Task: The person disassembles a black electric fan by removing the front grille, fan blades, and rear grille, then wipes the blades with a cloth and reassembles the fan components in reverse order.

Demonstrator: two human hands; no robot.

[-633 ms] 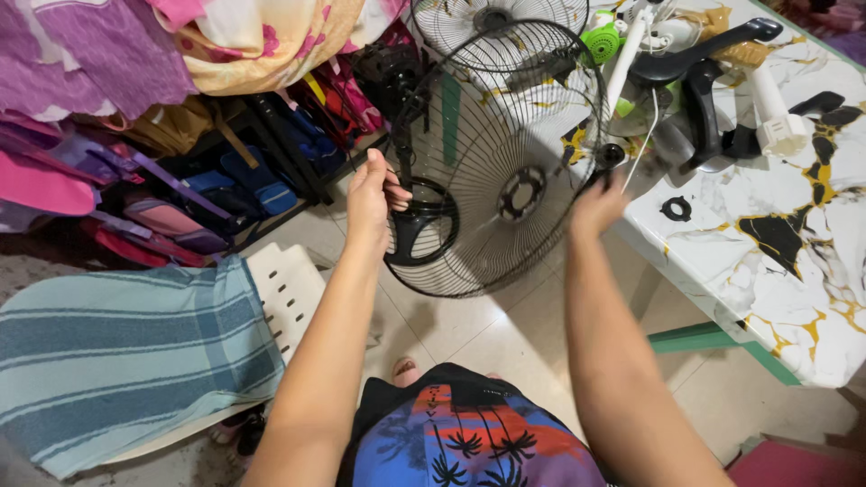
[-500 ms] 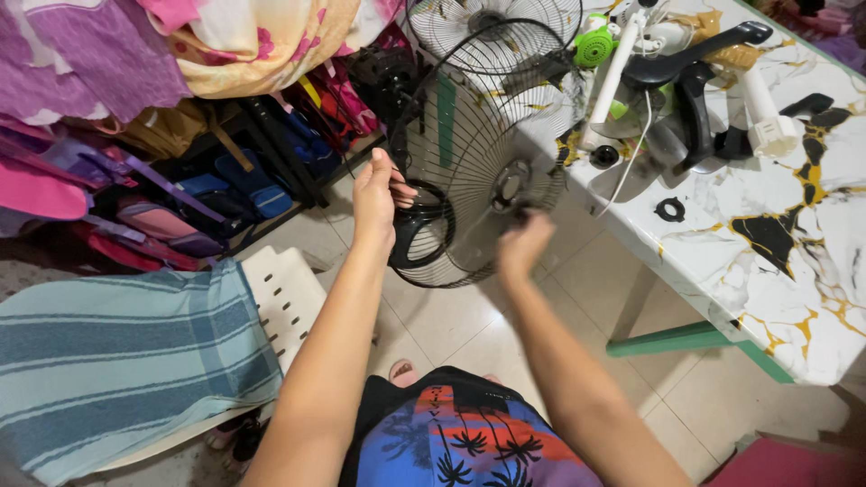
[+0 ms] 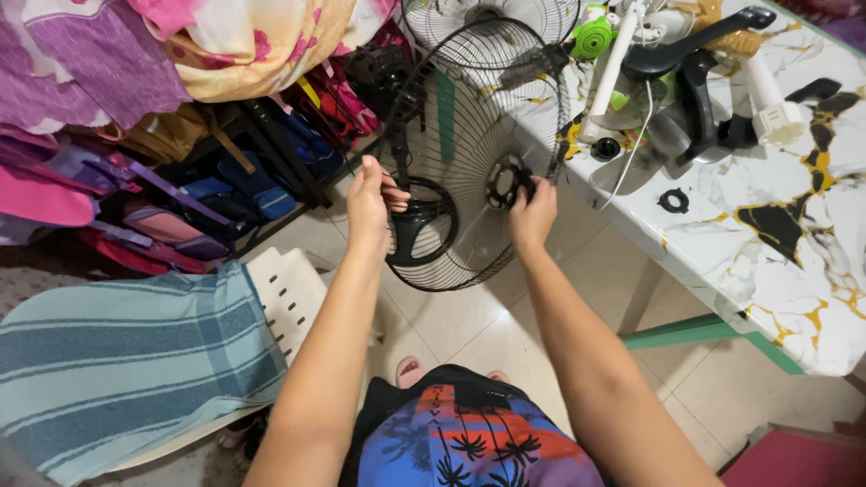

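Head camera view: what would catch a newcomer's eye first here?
The black wire fan guard held up at centre: the left hand grips the ring on its near side, the right hand its hub. To the right, a marble-patterned table carries fan parts; to the left, a striped towel drapes a white chair.

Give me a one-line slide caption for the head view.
Left hand grips the black wire fan guard at its rim while right hand holds its centre hub, beside a marble-patterned table.

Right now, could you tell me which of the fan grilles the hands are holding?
The black wire grille in front, held by both hands; the white grille stands untouched behind it on the table.
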